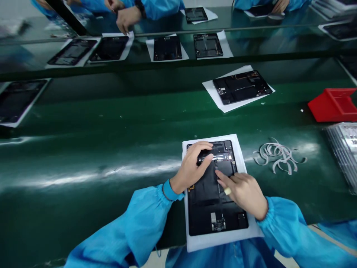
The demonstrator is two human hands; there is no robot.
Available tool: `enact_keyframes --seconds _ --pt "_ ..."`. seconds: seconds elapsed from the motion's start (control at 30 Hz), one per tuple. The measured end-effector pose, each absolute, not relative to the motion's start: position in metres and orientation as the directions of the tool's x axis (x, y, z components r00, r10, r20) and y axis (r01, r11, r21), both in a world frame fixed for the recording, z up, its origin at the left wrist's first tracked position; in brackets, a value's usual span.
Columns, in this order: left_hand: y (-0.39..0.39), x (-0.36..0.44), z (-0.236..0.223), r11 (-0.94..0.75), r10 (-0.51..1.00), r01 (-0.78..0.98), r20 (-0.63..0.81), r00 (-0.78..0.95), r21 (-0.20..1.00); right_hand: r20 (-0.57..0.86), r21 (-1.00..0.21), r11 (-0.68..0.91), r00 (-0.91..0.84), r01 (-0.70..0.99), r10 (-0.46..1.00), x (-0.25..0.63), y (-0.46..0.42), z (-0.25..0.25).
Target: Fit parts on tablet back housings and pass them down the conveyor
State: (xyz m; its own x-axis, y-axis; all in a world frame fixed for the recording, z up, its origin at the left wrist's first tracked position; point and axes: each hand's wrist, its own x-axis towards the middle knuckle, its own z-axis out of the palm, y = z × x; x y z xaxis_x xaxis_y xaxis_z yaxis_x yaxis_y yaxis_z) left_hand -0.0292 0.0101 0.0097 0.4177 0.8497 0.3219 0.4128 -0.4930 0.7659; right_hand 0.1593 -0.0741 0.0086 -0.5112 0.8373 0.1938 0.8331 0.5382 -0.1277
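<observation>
An opened tablet housing [203,208], black with small boards and cables inside, lies on a white sheet [198,243] in front of me. My left hand [193,162] rests over its upper left part. The thumb is apart from the fingers, close to a shiny clear strip [220,157] across the housing. My right hand [242,190] reaches in from the right, its index finger stretched onto a thin cable near the housing's middle. The other fingers are curled. A pale yellow cap-like piece [227,191] shows at one fingertip; what exactly it is I cannot tell.
Curled white strips [279,154] lie to the right. Beyond them are a red bin [331,106] and stacked clear trays [341,152]. Another tablet housing [242,87] sits on paper farther back. Several more line a raised shelf [167,48], with co-workers' hands [128,16] behind it.
</observation>
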Motion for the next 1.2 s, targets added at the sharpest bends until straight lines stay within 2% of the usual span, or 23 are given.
enact_keyframes --seconds 0.07,0.13,0.23,0.3,0.47,0.53,0.67,0.73,0.8,0.87,0.9,1.0,1.07,1.13,1.2 --pt "-0.003 -0.034 0.013 -0.556 0.82 0.428 0.383 0.427 0.713 0.179 -0.142 0.507 -0.482 0.85 0.858 0.16 -0.059 0.006" --pt "-0.023 -0.04 0.015 -0.646 0.746 0.442 0.393 0.538 0.622 0.17 -0.168 0.49 -0.464 0.855 0.869 0.161 -0.049 0.005" --pt "-0.055 -0.05 0.016 -0.763 0.584 0.402 0.274 0.764 0.506 0.175 -0.193 0.493 -0.464 0.848 0.868 0.162 -0.045 0.003" --pt "-0.07 -0.055 0.016 -0.8 0.5 0.38 0.166 0.85 0.464 0.189 -0.203 0.492 -0.46 0.846 0.868 0.162 -0.046 0.002" --pt "-0.083 -0.059 0.02 -0.781 0.461 0.41 -0.007 0.887 0.472 0.246 -0.232 0.487 -0.433 0.842 0.867 0.16 -0.049 -0.003" --pt "-0.083 -0.057 0.022 -0.763 0.474 0.425 -0.025 0.88 0.487 0.296 -0.248 0.464 -0.389 0.851 0.872 0.159 -0.05 -0.006" --pt "-0.084 -0.057 0.019 -0.724 0.472 0.386 0.002 0.881 0.572 0.417 -0.282 0.33 -0.195 0.901 0.888 0.164 -0.051 -0.011" --pt "-0.086 -0.063 0.015 -0.609 0.637 0.472 0.039 0.769 0.638 0.421 -0.27 0.236 -0.106 0.934 0.901 0.17 -0.049 -0.013" --pt "-0.09 -0.071 0.012 -0.356 0.88 0.584 0.053 0.472 0.729 0.37 -0.241 0.143 -0.045 0.96 0.928 0.175 -0.046 -0.015" --pt "-0.094 -0.081 0.016 -0.049 0.982 0.551 -0.059 0.177 0.833 0.298 -0.209 0.085 -0.02 0.974 0.954 0.178 -0.044 -0.015" --pt "-0.095 -0.086 0.021 0.087 0.978 0.483 -0.167 0.125 0.871 0.267 -0.195 0.074 -0.02 0.978 0.964 0.179 -0.043 -0.015" --pt "-0.094 -0.092 0.038 0.421 0.847 0.264 -0.481 0.228 0.868 0.217 -0.168 0.084 -0.046 0.982 0.975 0.18 -0.042 -0.014" --pt "-0.091 -0.09 0.046 0.561 0.767 0.181 -0.589 0.255 0.808 0.204 -0.151 0.087 -0.055 0.985 0.977 0.179 -0.042 -0.014" --pt "-0.087 -0.084 0.047 0.604 0.748 0.126 -0.614 0.25 0.787 0.205 -0.139 0.09 -0.06 0.986 0.977 0.179 -0.042 -0.014" --pt "-0.087 -0.074 0.041 0.552 0.793 0.073 -0.55 0.262 0.831 0.217 -0.141 0.103 -0.071 0.985 0.974 0.179 -0.041 -0.015"
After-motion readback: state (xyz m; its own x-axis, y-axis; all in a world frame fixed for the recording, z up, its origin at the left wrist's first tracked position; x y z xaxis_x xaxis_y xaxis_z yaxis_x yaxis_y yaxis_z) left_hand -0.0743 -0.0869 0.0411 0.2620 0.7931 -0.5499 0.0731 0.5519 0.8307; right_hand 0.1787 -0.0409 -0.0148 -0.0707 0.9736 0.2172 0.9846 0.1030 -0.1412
